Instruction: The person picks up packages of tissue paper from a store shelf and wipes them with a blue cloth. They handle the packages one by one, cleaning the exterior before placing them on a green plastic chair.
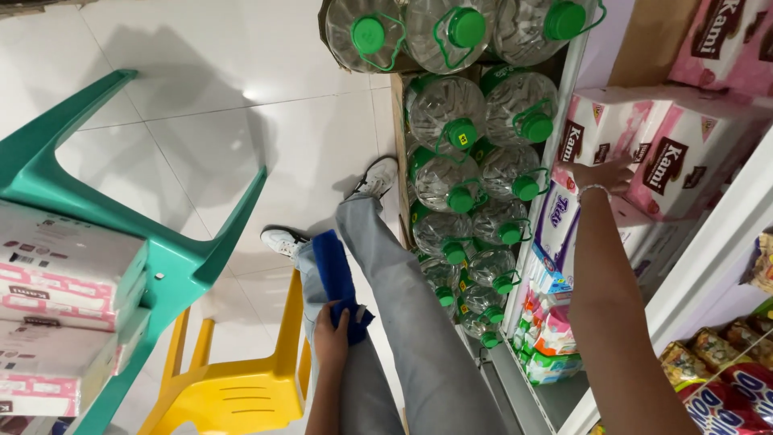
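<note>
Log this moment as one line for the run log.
left hand: holds blue cloth | right hand: on pink-and-white pack on shelf | nearby: green-capped water bottles

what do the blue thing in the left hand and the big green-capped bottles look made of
The blue cloth in the left hand looks like soft matte fabric: it drapes and folds. The large green-capped bottles look like clear glossy plastic, see-through with highlights.

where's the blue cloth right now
In the head view, the blue cloth is low and centre-left, gripped in the left hand and draped against the grey trouser leg, just above the yellow plastic chair.
</note>
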